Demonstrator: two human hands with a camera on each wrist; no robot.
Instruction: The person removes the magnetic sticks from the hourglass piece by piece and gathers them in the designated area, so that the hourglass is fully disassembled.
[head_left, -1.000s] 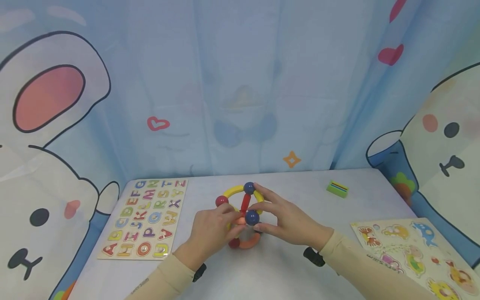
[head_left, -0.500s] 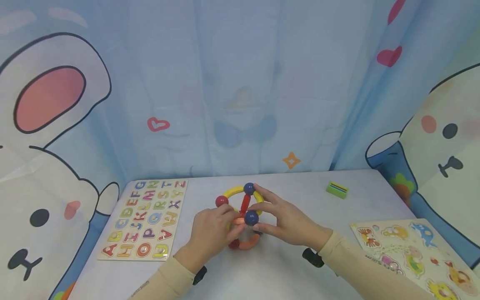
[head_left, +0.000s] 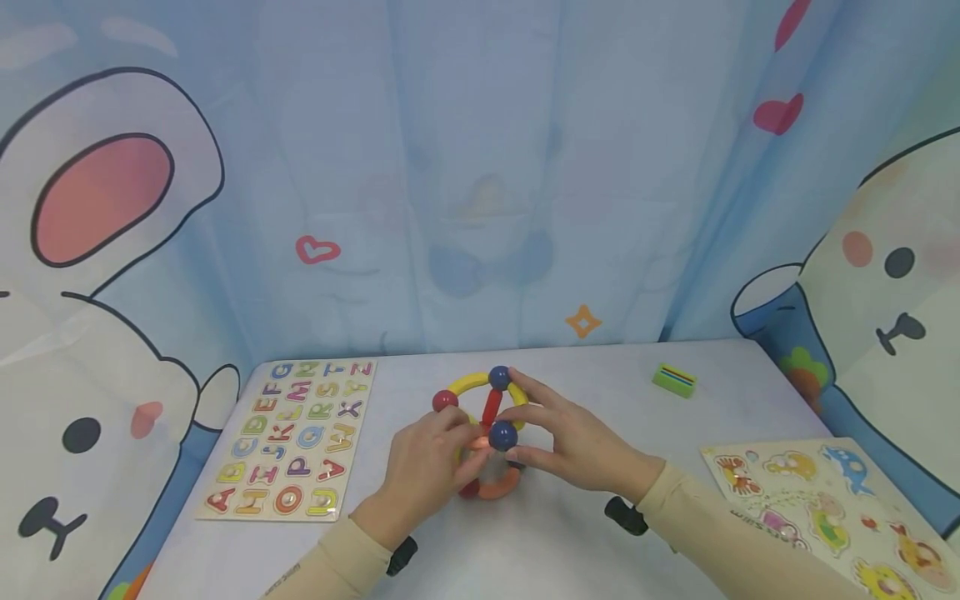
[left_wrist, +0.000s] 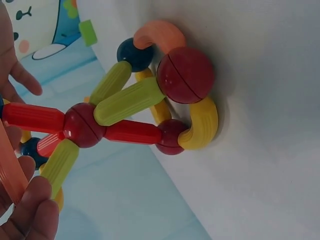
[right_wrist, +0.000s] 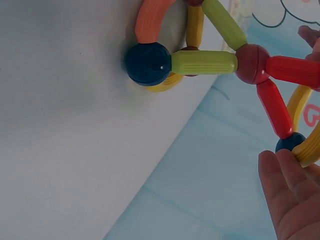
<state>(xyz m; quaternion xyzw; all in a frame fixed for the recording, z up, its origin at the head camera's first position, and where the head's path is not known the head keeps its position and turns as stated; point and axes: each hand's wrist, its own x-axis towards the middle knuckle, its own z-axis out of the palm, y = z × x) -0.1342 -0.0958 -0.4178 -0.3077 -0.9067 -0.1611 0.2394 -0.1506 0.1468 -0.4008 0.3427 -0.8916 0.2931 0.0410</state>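
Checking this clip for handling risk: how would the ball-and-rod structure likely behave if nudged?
The ball-and-rod structure might tip, since it widens again above a single central red ball. Its straight rods look rigid, showing no bend, so they probably won't flop. The joints could give first, as the rods appear merely to meet the smooth balls.

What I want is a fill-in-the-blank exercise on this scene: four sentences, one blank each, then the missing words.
1. The hand that pinches the orange stick is the person's ____ one.
2. The right hand holds a ball coloured ____.
3. In the head view, the letter at the top right corner of the alphabet board is ____.
4. In that view, the animal board lies toward the table's ____ side.

Missing words: left; blue; Z; right.
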